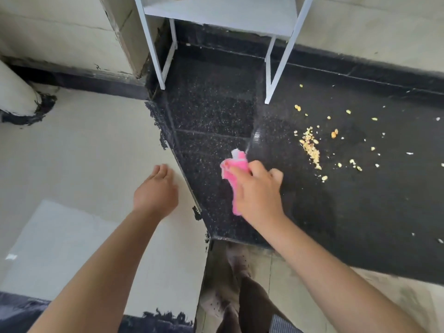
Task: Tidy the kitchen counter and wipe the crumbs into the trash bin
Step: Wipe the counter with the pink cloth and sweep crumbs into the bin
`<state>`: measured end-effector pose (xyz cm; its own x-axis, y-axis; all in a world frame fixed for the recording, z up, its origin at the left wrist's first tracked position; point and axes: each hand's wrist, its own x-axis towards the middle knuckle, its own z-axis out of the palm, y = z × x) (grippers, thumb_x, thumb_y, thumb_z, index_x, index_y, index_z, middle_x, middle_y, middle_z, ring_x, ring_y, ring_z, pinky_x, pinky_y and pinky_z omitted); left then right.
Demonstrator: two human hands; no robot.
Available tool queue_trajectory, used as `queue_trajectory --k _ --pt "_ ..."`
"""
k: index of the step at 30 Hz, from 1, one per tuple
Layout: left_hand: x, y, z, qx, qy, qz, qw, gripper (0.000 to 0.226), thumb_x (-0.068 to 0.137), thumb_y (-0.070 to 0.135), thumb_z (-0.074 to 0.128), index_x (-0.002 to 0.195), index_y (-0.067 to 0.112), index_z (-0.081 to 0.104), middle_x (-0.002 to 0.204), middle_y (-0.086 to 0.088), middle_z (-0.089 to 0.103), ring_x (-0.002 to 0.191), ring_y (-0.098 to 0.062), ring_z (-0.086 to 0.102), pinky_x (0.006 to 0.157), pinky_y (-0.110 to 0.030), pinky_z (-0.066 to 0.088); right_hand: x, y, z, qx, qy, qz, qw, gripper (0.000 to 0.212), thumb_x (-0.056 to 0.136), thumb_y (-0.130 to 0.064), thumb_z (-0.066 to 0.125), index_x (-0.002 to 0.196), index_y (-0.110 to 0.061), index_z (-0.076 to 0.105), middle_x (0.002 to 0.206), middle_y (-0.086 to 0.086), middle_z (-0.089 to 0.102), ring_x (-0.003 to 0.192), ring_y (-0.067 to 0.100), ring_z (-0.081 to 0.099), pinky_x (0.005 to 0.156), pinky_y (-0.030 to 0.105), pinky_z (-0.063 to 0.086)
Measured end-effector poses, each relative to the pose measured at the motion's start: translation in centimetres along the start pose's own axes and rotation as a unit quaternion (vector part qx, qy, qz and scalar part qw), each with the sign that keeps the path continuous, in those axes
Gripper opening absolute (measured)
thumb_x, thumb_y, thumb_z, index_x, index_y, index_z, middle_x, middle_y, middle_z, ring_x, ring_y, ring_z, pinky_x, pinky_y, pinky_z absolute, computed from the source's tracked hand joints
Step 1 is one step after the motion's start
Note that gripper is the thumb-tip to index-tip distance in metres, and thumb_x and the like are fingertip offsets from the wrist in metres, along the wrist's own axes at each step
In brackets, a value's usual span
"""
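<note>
pink cloth point(234, 177) sits bunched under the gripping right hand point(258, 192) on the black table point(360, 212), ready to sweep the crumbs point(311, 147) nearby. left hand point(156, 188) hovers open and empty, perhaps to catch them; no bin shows.

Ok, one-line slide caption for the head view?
Right hand presses pink cloth on black counter near crumbs; left hand empty.

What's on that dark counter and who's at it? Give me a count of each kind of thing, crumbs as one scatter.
Hands: 2, left hand empty, right hand holding the cloth
Pink cloth: 1
White rack standing on the counter: 1
Crumb scatter: 1, too many bits to count singly
Total: 5
</note>
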<state>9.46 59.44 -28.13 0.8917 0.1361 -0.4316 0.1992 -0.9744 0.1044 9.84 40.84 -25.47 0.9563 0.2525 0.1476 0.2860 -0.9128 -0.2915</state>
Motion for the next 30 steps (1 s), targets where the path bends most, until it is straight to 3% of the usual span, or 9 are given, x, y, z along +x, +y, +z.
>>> queue_trajectory --k 3,6,8,12,16,21,26,28,30 --pt "0.2 -0.2 -0.3 -0.007 -0.011 -0.005 1.0 0.051 0.101 0.019 0.026 0.15 0.009 0.014 0.159 0.002 0.009 0.148 -0.013 0.005 0.112 -0.035 0.03 -1.7 -2.2 2.9 0.006 -0.103 0.006 0.995 0.056 0.056 -0.001 0.078 0.109 -0.013 0.066 0.085 0.011 0.059 0.075 0.03 0.059 0.075 0.034 0.025" --pt "0.0 -0.3 -0.4 -0.004 -0.028 -0.011 1.0 0.055 0.1 0.02 0.029 0.151 0.009 0.01 0.16 0.002 0.004 0.148 -0.013 0.003 0.114 -0.035 0.027 -3.4 -1.3 4.5 -0.059 -0.091 0.029 0.994 0.052 0.038 -0.009 0.085 0.088 -0.017 0.073 0.064 0.003 0.056 0.056 0.022 0.058 0.066 0.035 0.041" --pt "-0.1 -0.1 -0.6 -0.01 -0.031 -0.02 0.999 0.058 0.099 0.022 0.035 0.151 0.01 0.011 0.16 0.001 0.005 0.148 -0.014 0.005 0.115 -0.034 0.026 -4.0 0.8 4.2 -0.064 -0.06 0.045 0.995 0.054 0.036 -0.01 0.085 0.087 -0.024 0.073 0.059 0.001 0.054 0.051 0.02 0.057 0.056 0.031 0.038" --pt "-2.2 2.5 -0.5 -0.033 0.017 -0.012 0.999 0.058 0.099 0.026 0.035 0.15 0.01 0.013 0.159 -0.003 0.011 0.147 -0.016 0.009 0.119 -0.028 0.012 -3.5 8.3 1.5 -0.083 -0.034 0.154 0.984 0.041 0.077 -0.008 0.054 0.115 -0.021 0.064 0.08 0.008 0.052 0.08 0.032 0.058 0.07 0.031 0.011" --pt "-6.3 6.5 1.5 -0.06 0.016 0.034 0.997 0.055 0.101 0.028 0.029 0.151 0.013 0.009 0.16 0.0 0.002 0.148 -0.012 -0.001 0.118 -0.021 0.002 -1.1 15.4 -1.1 -0.064 -0.057 0.265 0.96 0.03 0.082 0.001 0.049 0.11 -0.004 0.061 0.1 0.015 0.049 0.102 0.036 0.051 0.091 0.039 0.026" --pt "-8.3 9.0 4.6 -0.048 -0.006 0.004 0.999 0.051 0.102 0.023 0.024 0.15 0.009 0.012 0.159 -0.005 0.0 0.148 -0.017 -0.004 0.12 -0.027 0.001 -0.9 12.1 -3.6 -0.032 -0.06 0.163 0.984 0.05 0.082 -0.011 0.048 0.13 -0.025 0.053 0.117 0.014 0.051 0.105 0.03 0.047 0.086 0.032 0.016" --pt "-9.8 8.8 4.7 -0.032 0.021 -0.067 0.997 0.052 0.098 0.012 0.027 0.15 0.01 0.018 0.159 -0.005 0.002 0.148 -0.019 -0.005 0.12 -0.029 0.001 -4.3 2.4 -1.9 0.031 -0.076 0.005 0.997 0.07 0.052 -0.006 0.081 0.119 -0.016 0.063 0.089 0.01 0.06 0.078 0.03 0.057 0.074 0.033 0.018" --pt "-10.6 8.5 4.6 -0.029 0.028 -0.077 0.996 0.053 0.098 0.012 0.029 0.15 0.011 0.017 0.159 -0.002 0.004 0.148 -0.017 -0.004 0.12 -0.028 0.002 -5.7 0.4 -0.3 0.069 -0.148 -0.015 0.986 0.064 0.066 -0.005 0.073 0.127 -0.01 0.054 0.104 0.013 0.057 0.094 0.032 0.056 0.088 0.037 0.019" --pt "-11.2 8.3 4.9 -0.023 0.015 -0.072 0.997 0.056 0.097 0.011 0.031 0.15 0.012 0.013 0.159 0.0 0.005 0.148 -0.017 -0.003 0.12 -0.028 0.002 -6.8 0.2 0.5 0.046 -0.168 -0.007 0.985 0.046 0.067 -0.005 0.072 0.111 -0.008 0.062 0.101 0.012 0.057 0.092 0.031 0.057 0.092 0.043 0.031"
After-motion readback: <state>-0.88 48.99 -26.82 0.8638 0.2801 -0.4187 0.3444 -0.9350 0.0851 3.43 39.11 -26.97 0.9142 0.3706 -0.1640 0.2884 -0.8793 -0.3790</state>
